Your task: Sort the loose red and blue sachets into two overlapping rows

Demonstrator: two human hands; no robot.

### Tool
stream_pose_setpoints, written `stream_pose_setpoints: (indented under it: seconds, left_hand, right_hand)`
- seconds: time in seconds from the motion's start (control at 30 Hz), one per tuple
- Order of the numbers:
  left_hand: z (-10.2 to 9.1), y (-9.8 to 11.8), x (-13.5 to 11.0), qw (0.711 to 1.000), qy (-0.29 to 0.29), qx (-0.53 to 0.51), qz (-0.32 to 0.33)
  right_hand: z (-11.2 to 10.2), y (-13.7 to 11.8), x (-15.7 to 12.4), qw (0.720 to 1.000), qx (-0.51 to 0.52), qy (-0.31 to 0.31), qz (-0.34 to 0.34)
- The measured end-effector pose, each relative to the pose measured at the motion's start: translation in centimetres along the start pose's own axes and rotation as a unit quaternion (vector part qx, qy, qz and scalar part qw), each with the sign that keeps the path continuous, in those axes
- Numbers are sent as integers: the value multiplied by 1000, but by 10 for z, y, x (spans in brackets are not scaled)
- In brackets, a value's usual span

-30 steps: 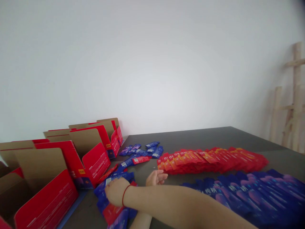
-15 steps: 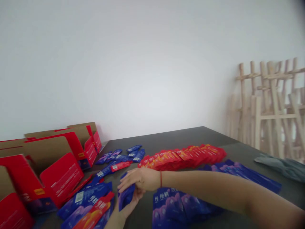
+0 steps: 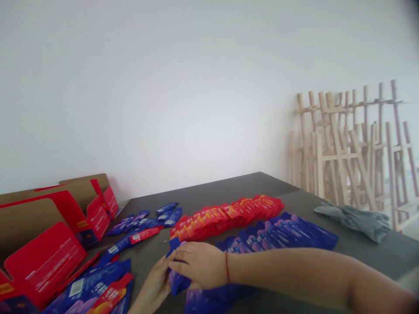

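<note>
Between my two hands is a blue-and-purple pouch, tilted above the dark table. My left hand grips it from the left, partly hidden behind it. My right hand, with a red string at the wrist, lies across its front with the fingers curled over it. Beneath my right forearm, overlapping blue pouches run in a row to the right. Behind them stretches a row of overlapping red-and-orange pouches.
Open red cardboard boxes stand along the left. Loose blue packets and a red packet lie near them. More pouches are piled front left. A grey cloth rests at the table's right; wooden easels stand beyond.
The view has turned to the right, so the boxes and pouch rows appear further left. My right hand now covers more of the pouch, which stays between both hands.
</note>
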State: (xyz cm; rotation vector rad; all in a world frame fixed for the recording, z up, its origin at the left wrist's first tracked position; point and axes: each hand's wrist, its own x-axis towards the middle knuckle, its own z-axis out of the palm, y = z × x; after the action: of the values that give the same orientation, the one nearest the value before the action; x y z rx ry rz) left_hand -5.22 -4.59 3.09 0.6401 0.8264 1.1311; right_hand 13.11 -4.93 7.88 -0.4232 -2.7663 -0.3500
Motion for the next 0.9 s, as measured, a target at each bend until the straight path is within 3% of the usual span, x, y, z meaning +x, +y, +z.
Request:
stream_pose_setpoints:
  seconds: [0.17, 0.37, 0.53, 0.63, 0.7, 0.73, 0.83, 0.9]
  left_hand:
    - [4, -10, 0, 998, -55, 40, -4]
    - [3, -20, 4, 997, -35, 70, 3]
    - [9, -24, 2, 992, -71, 106, 2]
    - [14, -25, -2, 968, -125, 211, 51]
    - [17, -23, -7, 925, -166, 316, 132]
    - [18, -22, -11, 887, -187, 382, 182]
    - [21, -25, -22, 725, -233, 581, 287]
    - [20, -31, -26, 626, -255, 669, 310]
  right_hand:
    - [-4, -22, -17, 999, -38, 17, 27]
    - [2, -33, -22, 998, -47, 34, -1]
    - [-5, -22, -23, 1000, -2, 30, 5]
    - [-17, -4, -27, 996, 67, 6, 51]
    - [-26, 8, -35, 988, 97, 5, 121]
    - [-30, 12, -40, 983, 103, 9, 150]
    - [-35, 19, -60, 980, 109, 13, 169]
    - [-32, 19, -73, 983, 108, 8, 151]
